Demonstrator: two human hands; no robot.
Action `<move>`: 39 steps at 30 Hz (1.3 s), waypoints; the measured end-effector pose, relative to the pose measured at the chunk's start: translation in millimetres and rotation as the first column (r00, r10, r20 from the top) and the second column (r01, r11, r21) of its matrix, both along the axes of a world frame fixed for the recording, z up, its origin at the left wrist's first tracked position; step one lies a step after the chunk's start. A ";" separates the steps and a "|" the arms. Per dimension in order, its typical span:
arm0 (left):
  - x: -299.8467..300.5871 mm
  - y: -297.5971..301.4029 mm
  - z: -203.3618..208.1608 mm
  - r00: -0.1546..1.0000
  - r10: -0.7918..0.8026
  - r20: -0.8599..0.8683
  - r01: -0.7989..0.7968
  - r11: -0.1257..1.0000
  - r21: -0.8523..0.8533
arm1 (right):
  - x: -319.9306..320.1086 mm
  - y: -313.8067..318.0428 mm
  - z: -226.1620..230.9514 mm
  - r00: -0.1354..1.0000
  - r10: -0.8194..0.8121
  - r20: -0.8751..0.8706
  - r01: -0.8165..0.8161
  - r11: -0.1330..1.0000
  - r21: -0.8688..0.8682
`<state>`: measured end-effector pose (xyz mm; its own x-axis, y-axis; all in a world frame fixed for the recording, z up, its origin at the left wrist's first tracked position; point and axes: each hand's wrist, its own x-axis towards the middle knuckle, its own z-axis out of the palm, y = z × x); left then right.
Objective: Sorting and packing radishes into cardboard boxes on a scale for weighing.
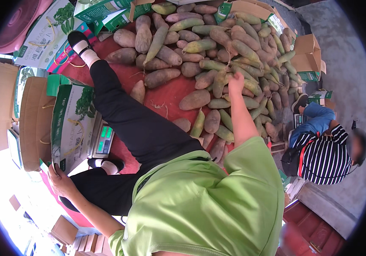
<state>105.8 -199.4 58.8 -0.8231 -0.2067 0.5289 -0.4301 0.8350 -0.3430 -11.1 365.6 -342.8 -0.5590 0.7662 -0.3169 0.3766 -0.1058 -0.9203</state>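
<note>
**Ana:** Roots everywhere. Where do the hands sit against that heap of long roots (217, 55)?

**Ben:** The right hand (235, 82) is stretched out to the heap's near edge, down among the greenish-purple pieces. It rests on one root (219, 81) there, but the fingers are hidden from this angle, so I cannot tell whether they are wrapped round it or only touching.

**Ana:** And the other hand?

**Ben:** The left hand (60, 179) is well apart from the heap, on the far side of the person's black-trousered legs. Its fingers are curled over the bottom corner of a green and white carton (72, 123), holding it by that edge.

**Ana:** How does the carton stand?

**Ben:** It stands on its end, its open mouth pointing toward the heap, with brown flaps folded out to its left. A small scale (102, 141) with a lit green display sits just beside it, between carton and legs.

**Ana:** What is under the heap?

**Ben:** A red sheet (166, 91). More printed cartons (46, 38) lie beyond the heap's left end, and a person in a striped top (325, 158) crouches off its right side.
</note>
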 end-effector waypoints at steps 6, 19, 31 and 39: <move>4.1 -0.9 4.2 1.000 -0.024 -0.020 0.024 1.000 -0.001 | 65.0 -7.5 -55.5 0.960 0.108 0.258 -0.126 0.991 0.053; 21.4 -8.7 -0.9 0.998 0.013 0.058 -0.014 1.000 0.026 | 64.8 -28.5 -24.3 0.879 0.223 0.421 -0.298 0.947 0.121; 28.7 -9.7 -5.3 0.996 -0.017 0.091 0.013 0.999 0.047 | 80.6 -31.0 0.7 0.848 0.187 0.496 -0.343 0.907 0.244; 32.1 -10.3 -6.7 0.994 -0.028 0.109 0.024 0.999 0.035 | 99.4 -35.3 -6.1 0.860 0.207 0.467 -0.354 0.901 0.252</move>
<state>138.0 -209.6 52.1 -0.8811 -0.2007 0.4282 -0.3696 0.8571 -0.3589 88.2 330.3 -348.9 -0.6348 0.6956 -0.3364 0.7004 0.3341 -0.6307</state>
